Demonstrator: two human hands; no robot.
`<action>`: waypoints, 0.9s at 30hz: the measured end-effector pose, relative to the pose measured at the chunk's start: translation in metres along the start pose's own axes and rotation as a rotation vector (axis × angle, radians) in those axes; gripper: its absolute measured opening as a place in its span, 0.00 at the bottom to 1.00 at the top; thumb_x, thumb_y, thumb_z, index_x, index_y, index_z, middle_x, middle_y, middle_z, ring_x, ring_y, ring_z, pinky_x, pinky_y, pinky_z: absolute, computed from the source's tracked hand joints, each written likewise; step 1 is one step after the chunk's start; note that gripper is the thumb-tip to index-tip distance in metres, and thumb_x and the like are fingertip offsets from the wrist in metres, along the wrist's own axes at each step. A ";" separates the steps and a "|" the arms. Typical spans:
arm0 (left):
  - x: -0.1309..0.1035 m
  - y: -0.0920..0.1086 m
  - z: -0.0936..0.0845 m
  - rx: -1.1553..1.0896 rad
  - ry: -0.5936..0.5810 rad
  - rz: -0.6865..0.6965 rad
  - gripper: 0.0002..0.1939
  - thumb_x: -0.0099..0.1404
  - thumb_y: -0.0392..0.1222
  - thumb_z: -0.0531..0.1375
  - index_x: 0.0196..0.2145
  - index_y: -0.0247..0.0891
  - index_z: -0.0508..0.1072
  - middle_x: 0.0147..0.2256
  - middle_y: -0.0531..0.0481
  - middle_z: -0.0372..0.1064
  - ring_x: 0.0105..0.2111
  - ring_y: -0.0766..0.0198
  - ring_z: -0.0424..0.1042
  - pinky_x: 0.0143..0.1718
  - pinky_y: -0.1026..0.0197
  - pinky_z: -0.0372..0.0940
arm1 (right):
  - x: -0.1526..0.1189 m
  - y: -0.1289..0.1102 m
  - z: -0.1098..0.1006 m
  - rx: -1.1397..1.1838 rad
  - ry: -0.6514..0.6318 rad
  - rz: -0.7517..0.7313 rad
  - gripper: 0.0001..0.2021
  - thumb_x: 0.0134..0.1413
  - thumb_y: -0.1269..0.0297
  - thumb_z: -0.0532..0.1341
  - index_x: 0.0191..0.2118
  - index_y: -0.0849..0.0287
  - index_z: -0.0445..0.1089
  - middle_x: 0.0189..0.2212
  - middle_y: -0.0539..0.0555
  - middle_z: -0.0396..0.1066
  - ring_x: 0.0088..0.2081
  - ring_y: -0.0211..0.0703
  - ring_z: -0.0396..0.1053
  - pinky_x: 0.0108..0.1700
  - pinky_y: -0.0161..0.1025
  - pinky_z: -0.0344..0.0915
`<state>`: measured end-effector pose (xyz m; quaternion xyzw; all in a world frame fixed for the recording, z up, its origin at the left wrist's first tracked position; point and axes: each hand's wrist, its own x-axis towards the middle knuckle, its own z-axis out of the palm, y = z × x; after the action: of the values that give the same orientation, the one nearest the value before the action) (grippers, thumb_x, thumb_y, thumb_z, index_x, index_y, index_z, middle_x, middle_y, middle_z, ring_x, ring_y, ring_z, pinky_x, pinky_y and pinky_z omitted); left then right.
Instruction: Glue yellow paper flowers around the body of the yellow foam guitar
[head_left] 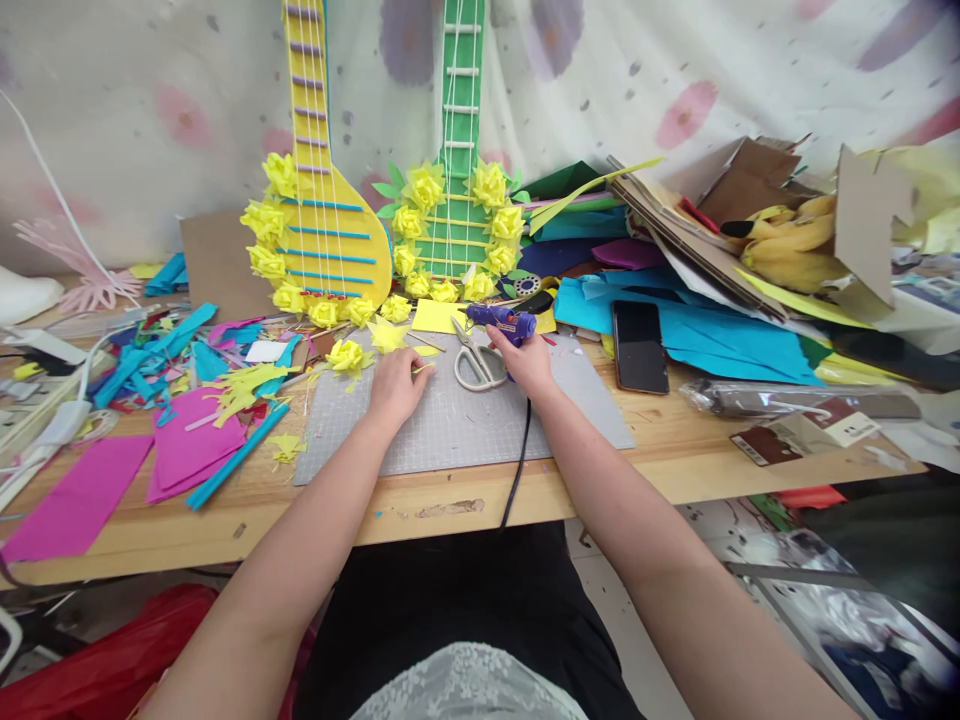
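My right hand [525, 362] is wrapped round a blue glue gun [501, 322], whose nozzle points left and whose black cord runs down over the table's front edge. My left hand [400, 386] is closed in a pinch near a yellow paper flower [388, 335]; a thin yellow strip shows at its fingertips. Scissors [480, 368] with pale handles lie between my hands on the grey cutting mat [450, 440]. A yellow paper rose [349, 357] sits left of my left hand. Behind the glue gun is a flat yellow sheet [438, 316].
Yellow [337, 220] and green [450, 240] paper instruments with yellow roses stand against the curtain. Magenta sheets [196, 440] and blue scraps cover the left side. A phone [640, 346], blue paper [742, 335] and piled cardboard [862, 230] occupy the right.
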<state>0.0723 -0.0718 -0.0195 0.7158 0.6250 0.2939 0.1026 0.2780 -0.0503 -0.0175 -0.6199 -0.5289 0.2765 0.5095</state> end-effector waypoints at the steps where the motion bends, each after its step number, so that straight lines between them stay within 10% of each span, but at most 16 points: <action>1: 0.000 0.001 0.000 -0.089 0.010 -0.014 0.08 0.60 0.41 0.59 0.28 0.40 0.62 0.30 0.50 0.66 0.34 0.59 0.68 0.39 0.56 0.60 | 0.000 0.000 0.000 0.001 -0.005 0.007 0.23 0.43 0.43 0.61 0.32 0.61 0.74 0.29 0.58 0.75 0.35 0.49 0.73 0.36 0.41 0.66; 9: 0.004 0.009 0.007 -0.864 -0.057 -0.305 0.13 0.50 0.38 0.63 0.26 0.39 0.58 0.25 0.58 0.62 0.18 0.74 0.63 0.18 0.69 0.54 | -0.003 -0.001 0.002 0.019 -0.035 0.032 0.25 0.42 0.42 0.61 0.34 0.63 0.74 0.29 0.59 0.75 0.35 0.50 0.73 0.34 0.41 0.66; 27: 0.007 0.007 0.001 -1.077 -0.052 -0.425 0.17 0.49 0.47 0.66 0.31 0.36 0.66 0.29 0.50 0.69 0.26 0.68 0.70 0.22 0.66 0.65 | -0.004 -0.002 0.005 0.004 -0.057 0.026 0.25 0.42 0.43 0.61 0.35 0.63 0.75 0.29 0.59 0.76 0.35 0.51 0.73 0.32 0.40 0.66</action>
<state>0.0791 -0.0662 -0.0141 0.4285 0.5145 0.5260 0.5244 0.2715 -0.0527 -0.0187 -0.6176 -0.5346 0.3017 0.4917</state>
